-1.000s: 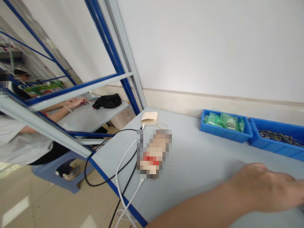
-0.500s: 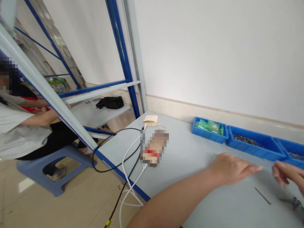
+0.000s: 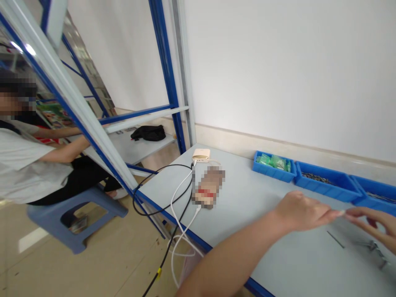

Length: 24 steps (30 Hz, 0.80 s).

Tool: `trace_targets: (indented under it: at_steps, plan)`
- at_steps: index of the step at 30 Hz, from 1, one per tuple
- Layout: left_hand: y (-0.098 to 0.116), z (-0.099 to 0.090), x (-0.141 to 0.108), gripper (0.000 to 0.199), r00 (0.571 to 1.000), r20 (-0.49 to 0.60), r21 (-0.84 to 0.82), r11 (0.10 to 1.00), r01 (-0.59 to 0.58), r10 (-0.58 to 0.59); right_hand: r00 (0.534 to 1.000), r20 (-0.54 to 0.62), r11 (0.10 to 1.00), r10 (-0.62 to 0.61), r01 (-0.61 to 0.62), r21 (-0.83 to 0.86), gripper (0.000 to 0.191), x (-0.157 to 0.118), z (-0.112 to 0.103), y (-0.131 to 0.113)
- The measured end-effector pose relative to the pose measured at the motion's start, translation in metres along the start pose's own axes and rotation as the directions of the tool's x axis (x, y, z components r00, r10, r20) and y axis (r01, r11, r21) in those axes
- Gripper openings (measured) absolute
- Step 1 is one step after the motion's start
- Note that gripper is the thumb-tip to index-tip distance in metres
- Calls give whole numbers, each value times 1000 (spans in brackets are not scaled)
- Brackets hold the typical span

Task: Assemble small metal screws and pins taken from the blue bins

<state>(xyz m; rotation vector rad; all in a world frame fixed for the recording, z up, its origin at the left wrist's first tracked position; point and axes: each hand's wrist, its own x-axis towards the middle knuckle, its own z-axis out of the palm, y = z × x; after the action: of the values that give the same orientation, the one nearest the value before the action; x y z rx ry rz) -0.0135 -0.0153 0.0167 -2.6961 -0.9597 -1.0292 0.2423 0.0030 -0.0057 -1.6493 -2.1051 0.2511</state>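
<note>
My left hand reaches over the table with its fingers closed in a pinch. Its fingertips meet those of my right hand, whose thumb and forefinger are also pinched together. Whatever sits between the fingertips is too small to make out. Below them on the tabletop lies a thin dark metal rod. Under my right hand are blurred shiny metal parts, partly covered by the hand.
Along the wall stand a blue bin of green-white packets and blue bins with metal pieces. A blurred-out phone, a cream power bank and cables lie left. Beyond the rack post, a person sits on a stool.
My right hand has come leftward, so the fingertips of both hands, apart before, now meet. The view has shifted slightly. The rod and metal parts stay on the table.
</note>
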Motion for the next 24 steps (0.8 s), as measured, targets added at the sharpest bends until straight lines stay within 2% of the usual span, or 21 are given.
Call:
trace_targets:
  at_steps: [3,5,7,10,12,13,15,18,22,24]
  plan:
    - [22,-36,-15,46,999,4,15,999,45,-45,991,-37,992,-127,126,-5,50,-39,35,-4]
    - [34,-66,-43,38,986,-50,-4,987,159,-159,987,-19,987,-160,160,24,43,-53,48,-6]
    - [37,-94,-83,29,958,-116,-49,965,259,-263,990,-4,988,-140,139,63,39,-56,52,-8]
    - [26,-130,-150,20,871,-227,64,886,459,-435,998,2,994,-59,58,94,43,-53,51,-9]
    - [13,-148,-186,21,846,-243,231,818,526,-475,1000,10,994,-26,25,102,48,-51,50,-12]
    - [7,-156,-199,23,851,-222,308,794,525,-477,1000,11,994,-22,21,104,49,-50,49,-14]
    - [-3,-167,-217,26,866,-159,419,761,494,-474,1000,-4,994,-26,26,107,49,-51,47,-19]
    - [-10,-174,-225,29,883,-61,504,749,430,-466,1000,-22,994,21,-18,109,50,-53,43,-28]
    - [-14,-170,-223,32,875,-10,531,738,415,-485,978,-59,972,198,-188,139,53,-56,35,-40]
    - [-17,-165,-220,33,869,-13,527,735,427,-495,968,-71,960,240,-225,165,51,-57,31,-44]
